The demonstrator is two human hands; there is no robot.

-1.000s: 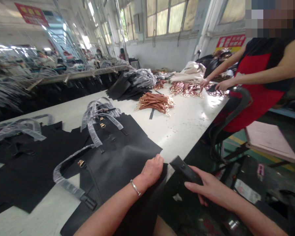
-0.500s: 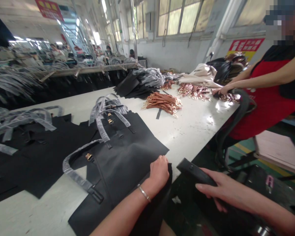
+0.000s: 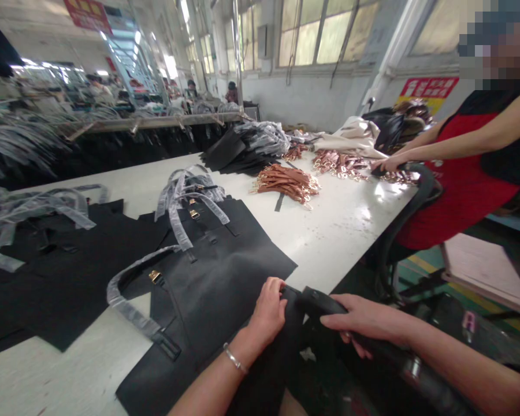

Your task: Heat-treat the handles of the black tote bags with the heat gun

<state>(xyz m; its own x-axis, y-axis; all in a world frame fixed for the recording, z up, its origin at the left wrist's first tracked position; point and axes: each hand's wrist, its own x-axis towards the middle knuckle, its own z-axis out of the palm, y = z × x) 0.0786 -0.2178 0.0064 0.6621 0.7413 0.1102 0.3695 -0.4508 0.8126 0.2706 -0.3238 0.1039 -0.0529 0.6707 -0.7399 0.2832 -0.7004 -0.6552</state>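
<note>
L hand (image 3: pixel 268 309) is gripping the edge of a blk bag panel (image 3: pixel 229 260), lower ctr of frame on the white surface (image 3: pixel 325 231). R hand (image 3: pixel 364 316) is wrapped round a blk nozzle (image 3: pixel 323 303), tip by that edge, can't tell if touching. Brown straps (image 3: pixel 286 182) piled just above ctr btw.

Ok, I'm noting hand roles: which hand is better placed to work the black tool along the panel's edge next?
Likely the right hand: it holds the black tool, its tip at or very near the edge of the black panel. The left hand is busy holding that edge.
</note>
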